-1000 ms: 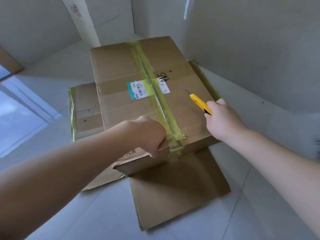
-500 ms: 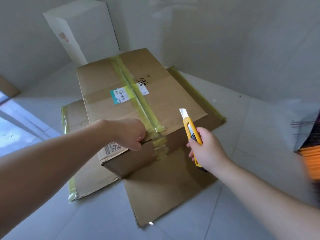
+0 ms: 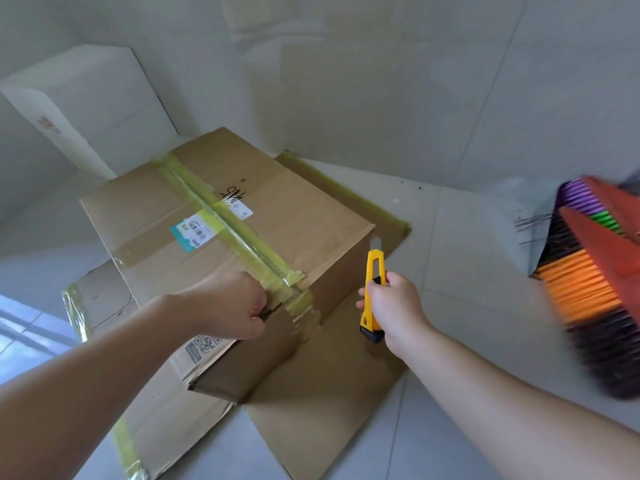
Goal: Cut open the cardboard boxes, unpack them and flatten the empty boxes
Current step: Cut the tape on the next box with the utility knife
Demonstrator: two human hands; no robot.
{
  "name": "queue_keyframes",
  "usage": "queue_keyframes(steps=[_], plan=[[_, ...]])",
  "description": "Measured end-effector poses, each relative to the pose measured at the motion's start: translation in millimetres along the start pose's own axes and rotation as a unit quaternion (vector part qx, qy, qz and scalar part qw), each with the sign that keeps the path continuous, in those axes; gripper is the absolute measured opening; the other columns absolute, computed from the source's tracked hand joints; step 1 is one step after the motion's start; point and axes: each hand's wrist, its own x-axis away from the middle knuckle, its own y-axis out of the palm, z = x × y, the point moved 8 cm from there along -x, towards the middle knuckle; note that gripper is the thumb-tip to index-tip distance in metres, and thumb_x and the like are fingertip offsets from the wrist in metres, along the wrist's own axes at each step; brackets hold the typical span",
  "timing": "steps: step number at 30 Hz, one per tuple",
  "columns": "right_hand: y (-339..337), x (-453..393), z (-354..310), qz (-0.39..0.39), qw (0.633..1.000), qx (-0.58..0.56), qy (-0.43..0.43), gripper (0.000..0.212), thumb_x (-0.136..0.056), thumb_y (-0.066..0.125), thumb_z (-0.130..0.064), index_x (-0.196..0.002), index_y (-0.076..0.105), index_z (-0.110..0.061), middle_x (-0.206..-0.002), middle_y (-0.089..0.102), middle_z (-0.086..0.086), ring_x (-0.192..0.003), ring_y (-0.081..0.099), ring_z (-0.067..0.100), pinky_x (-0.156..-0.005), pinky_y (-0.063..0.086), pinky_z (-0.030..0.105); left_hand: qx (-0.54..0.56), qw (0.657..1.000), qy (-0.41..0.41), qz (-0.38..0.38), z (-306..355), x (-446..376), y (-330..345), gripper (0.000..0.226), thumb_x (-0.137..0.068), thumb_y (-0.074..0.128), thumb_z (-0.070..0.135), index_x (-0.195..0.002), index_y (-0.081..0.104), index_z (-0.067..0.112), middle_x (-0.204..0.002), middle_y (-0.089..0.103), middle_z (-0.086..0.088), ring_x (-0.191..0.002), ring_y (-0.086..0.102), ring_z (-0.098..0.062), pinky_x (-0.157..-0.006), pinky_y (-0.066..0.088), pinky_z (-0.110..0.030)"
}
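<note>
The taped box (image 3: 221, 244) sits on flattened cardboard (image 3: 311, 403) on the floor. Left hand (image 3: 232, 310) grips its near edge, probably bracing it, while right hand (image 3: 391, 306) clutches the yellow cutter (image 3: 374, 292), blade up, beside it.

One taped cardboard box (image 3: 242, 237), two flattened cardboards (image 3: 329, 393), one knife (image 3: 374, 292), one white box (image 3: 90, 102).
</note>
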Motion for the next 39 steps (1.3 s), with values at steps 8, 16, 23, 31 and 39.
queue_keyframes(steps=[8, 16, 23, 31, 39], plan=[[7.5, 9.4, 6.5, -0.023, 1.000, 0.004, -0.019, 0.014, -0.095, 0.047, -0.013, -0.098, 0.056, -0.023, -0.088, 0.067, 0.000, -0.064, 0.065, 0.012, -0.062, 0.051, 0.030, 0.014, 1.000, -0.007, 0.020, 8.8, -1.9, -6.8, 0.028, -0.071, 0.049, 0.039, -0.068, 0.053, 0.012, -0.065, 0.047, -0.002, -0.057, 0.042, -0.017, -0.046, 0.033, -0.024], [7.3, 15.1, 5.5, -0.029, 0.998, 0.048, -0.042, 0.014, -0.095, 0.048, -0.016, -0.104, 0.058, -0.018, -0.089, 0.065, 0.002, -0.067, 0.062, 0.015, -0.055, 0.044, 0.026, 0.017, 1.000, 0.007, 0.019, 21.9, -9.8, -12.1, 0.026, -0.073, 0.049, 0.038, -0.063, 0.047, 0.015, -0.062, 0.045, 0.000, -0.055, 0.041, -0.017, -0.047, 0.035, -0.026], [27.3, 31.2, 7.7, -0.121, 0.978, 0.157, -0.060, 0.013, -0.091, 0.046, -0.013, -0.093, 0.058, -0.007, -0.091, 0.063, 0.020, -0.052, 0.058, 0.013, -0.054, 0.045, 0.028, 0.017, 0.999, 0.020, 0.041, 33.6, -18.0, -19.4, 0.026, -0.073, 0.049, 0.038, -0.066, 0.051, 0.014, -0.060, 0.045, 0.000, -0.057, 0.043, -0.020, -0.051, 0.042, -0.030], [19.7, 38.0, 8.4, -0.148, 0.974, 0.166, -0.050, 0.017, -0.092, 0.044, -0.010, -0.099, 0.059, -0.011, -0.078, 0.060, 0.007, -0.057, 0.054, 0.018, -0.056, 0.049, 0.032, 0.032, 0.998, 0.020, 0.045, 33.2, -20.3, -14.9, 0.026, -0.073, 0.049, 0.041, -0.068, 0.055, 0.017, -0.067, 0.059, -0.003, -0.065, 0.058, -0.022, -0.054, 0.046, -0.029], [16.8, 39.4, 3.5, -0.147, 0.972, 0.176, -0.060, 0.018, -0.091, 0.044, -0.010, -0.101, 0.059, -0.010, -0.076, 0.059, 0.006, -0.056, 0.052, 0.018, -0.054, 0.045, 0.030, 0.169, 0.952, 0.110, 0.230, 30.7, 5.1, -20.5, 0.032, -0.077, 0.053, 0.043, -0.060, 0.050, 0.016, -0.059, 0.050, 0.005, -0.058, 0.047, -0.017, -0.056, 0.044, -0.030]])
